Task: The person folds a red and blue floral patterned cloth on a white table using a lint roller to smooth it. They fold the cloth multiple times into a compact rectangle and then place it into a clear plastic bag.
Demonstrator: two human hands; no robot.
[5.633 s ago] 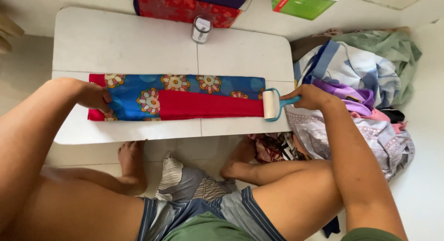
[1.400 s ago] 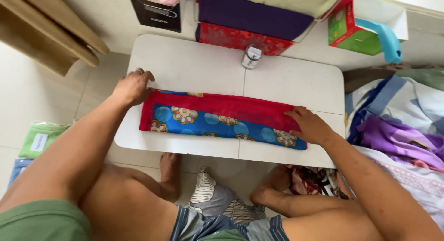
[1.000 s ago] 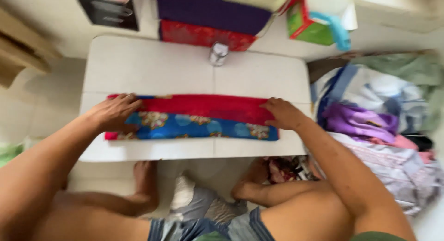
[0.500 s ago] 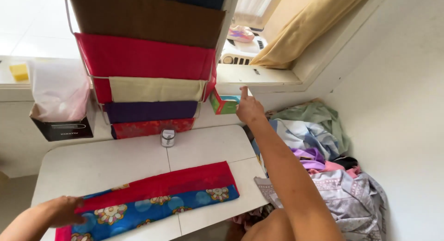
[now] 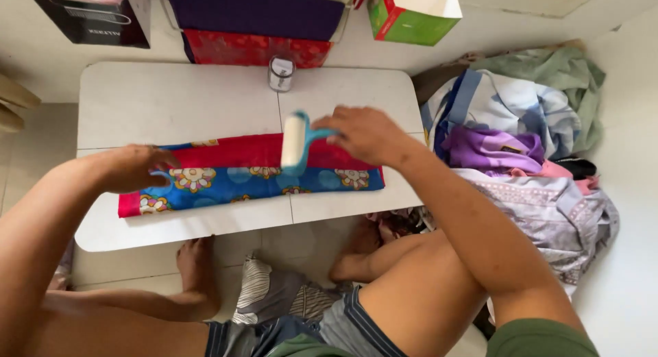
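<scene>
- Your right hand [image 5: 367, 132] has its grip closed on a lint roller [image 5: 296, 142], held above the middle of the folded red-and-blue floral cloth [image 5: 253, 173].
- Your left hand [image 5: 133, 168] presses the cloth's left end, fingers flat, apparently grasping nothing.
- The cloth lies folded lengthwise along the white bench's [image 5: 178, 100] near edge; rolling looks unfinished.
- The far half is bare except for a small jar [image 5: 280, 73]; a laundry pile [image 5: 521, 144] crowds the right.

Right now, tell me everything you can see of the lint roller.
The lint roller has a white cylindrical roll on a light blue, plastic-looking handle that bends toward the right hand. That hand holds the handle in its grip, with the roll standing nearly upright in the picture over the middle of the folded red and blue floral cloth on the white table. Whether the roll touches the cloth cannot be told.
</scene>
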